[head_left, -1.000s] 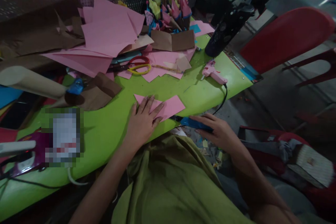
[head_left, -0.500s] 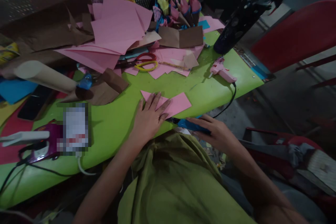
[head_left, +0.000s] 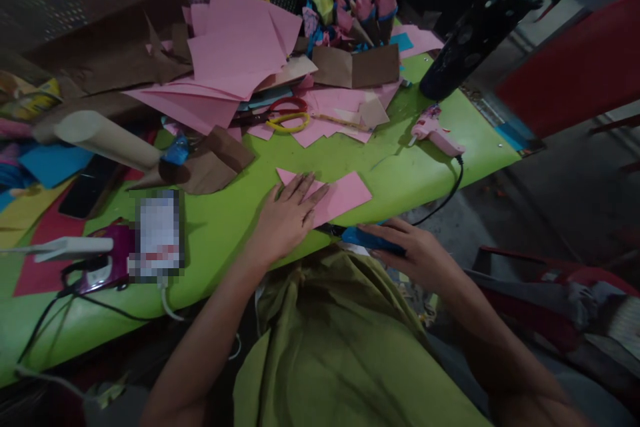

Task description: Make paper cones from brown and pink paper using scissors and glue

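My left hand (head_left: 287, 217) lies flat, fingers spread, on a folded pink paper piece (head_left: 345, 193) near the front edge of the green table (head_left: 225, 227). My right hand (head_left: 410, 253) is closed round blue-handled scissors (head_left: 363, 237) at the table's edge, just right of the pink piece, blades pointing left toward it.
A heap of pink and brown paper sheets (head_left: 235, 60) covers the back. Red and yellow scissors (head_left: 283, 115) lie in it. A pink glue gun (head_left: 436, 133) with a cord sits at the right. A paper roll (head_left: 105, 139), a maroon device (head_left: 103, 267) and a red chair (head_left: 575, 67) stand around.
Only the view has shifted, moving everything a little to the right in the picture. Both hands keep their places on the pink paper and the scissors.
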